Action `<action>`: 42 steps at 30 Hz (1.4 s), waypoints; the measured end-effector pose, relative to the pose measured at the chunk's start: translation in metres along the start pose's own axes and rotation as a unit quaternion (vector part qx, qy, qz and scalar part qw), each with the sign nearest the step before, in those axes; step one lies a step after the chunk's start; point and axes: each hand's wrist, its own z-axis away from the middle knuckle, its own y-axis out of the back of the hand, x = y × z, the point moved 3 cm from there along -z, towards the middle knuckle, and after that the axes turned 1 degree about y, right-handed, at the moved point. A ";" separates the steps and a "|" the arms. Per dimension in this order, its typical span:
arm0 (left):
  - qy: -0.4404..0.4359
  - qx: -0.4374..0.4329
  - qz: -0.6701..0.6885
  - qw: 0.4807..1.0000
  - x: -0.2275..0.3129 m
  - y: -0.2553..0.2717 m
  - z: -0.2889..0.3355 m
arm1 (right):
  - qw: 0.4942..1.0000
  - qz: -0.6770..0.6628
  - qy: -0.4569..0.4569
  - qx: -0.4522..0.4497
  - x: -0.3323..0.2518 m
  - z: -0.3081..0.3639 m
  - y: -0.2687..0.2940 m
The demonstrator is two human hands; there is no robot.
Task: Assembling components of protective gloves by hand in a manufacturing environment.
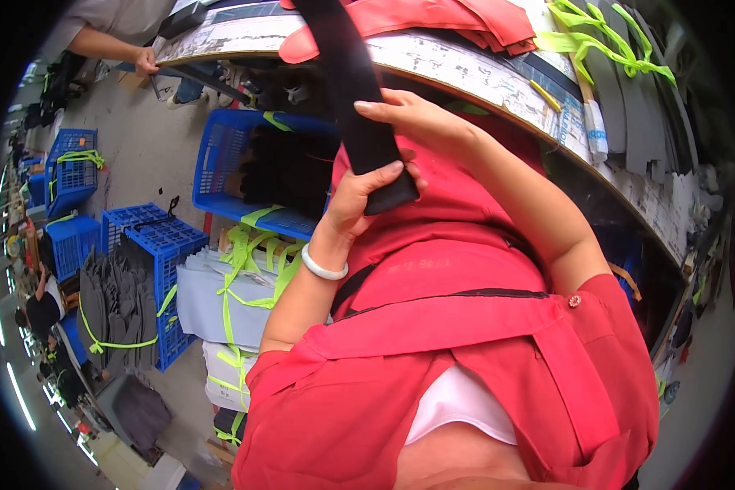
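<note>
A long, wide black fabric strip [353,90] runs from the table's edge down toward my body. My left hand [359,196] is closed around its near end, thumb on top and fingertips showing at the right side. My right hand [429,122] lies along the strip's right edge a little higher up. Its fingers are stretched out, with fingertips touching the black surface. Beyond the hands, red fabric pieces [433,20] lie stacked on the worktable [457,69], and the strip's far part passes in front of them.
A blue basket [212,159] holding dark pieces stands left of my hands. Pale bundles tied with neon ribbon [204,294] sit below it. Grey strips [621,106] and a yellow pen [545,95] lie on the table. At upper left, another person's hand [145,61] touches the table edge.
</note>
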 end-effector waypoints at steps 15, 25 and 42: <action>-0.014 -0.063 -0.062 0.996 -0.015 -0.001 -0.012 | 0.944 -0.211 0.104 0.229 -0.088 -0.001 0.096; 0.039 -0.114 0.020 0.993 -0.018 -0.035 -0.023 | 0.967 -0.161 0.120 0.160 -0.051 0.006 0.064; -0.239 0.091 -0.314 0.915 -0.010 0.005 0.024 | 0.960 -0.185 0.158 0.141 -0.047 -0.011 0.094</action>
